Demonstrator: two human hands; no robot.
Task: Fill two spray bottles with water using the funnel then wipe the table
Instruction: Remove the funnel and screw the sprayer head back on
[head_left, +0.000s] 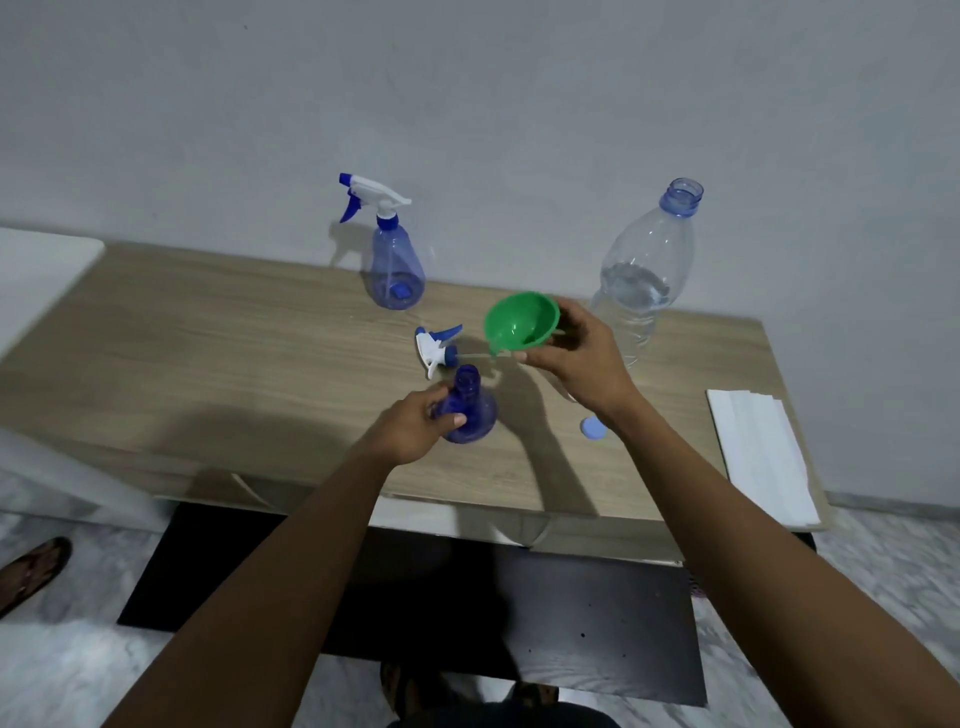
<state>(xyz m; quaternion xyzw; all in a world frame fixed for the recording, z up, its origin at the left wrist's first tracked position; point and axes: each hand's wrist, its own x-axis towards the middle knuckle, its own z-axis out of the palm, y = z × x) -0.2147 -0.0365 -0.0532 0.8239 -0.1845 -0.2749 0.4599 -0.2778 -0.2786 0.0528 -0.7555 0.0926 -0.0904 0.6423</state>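
My left hand (415, 423) grips an open blue spray bottle (475, 413) that stands near the middle of the wooden table (208, 353). Its white and blue spray head (435, 349) lies on the table just behind it. My right hand (576, 358) holds a green funnel (521, 321) in the air, above and to the right of the bottle's mouth. A second blue spray bottle (392, 260) with its head screwed on stands at the back by the wall. A large clear water bottle (641, 280), uncapped and partly full, stands at the back right.
A small blue cap (593, 429) lies on the table below my right wrist. Folded white paper towels (761, 452) lie at the table's right end. A white surface (36, 270) adjoins the left end. Someone's sandalled foot (31, 571) is on the floor at left.
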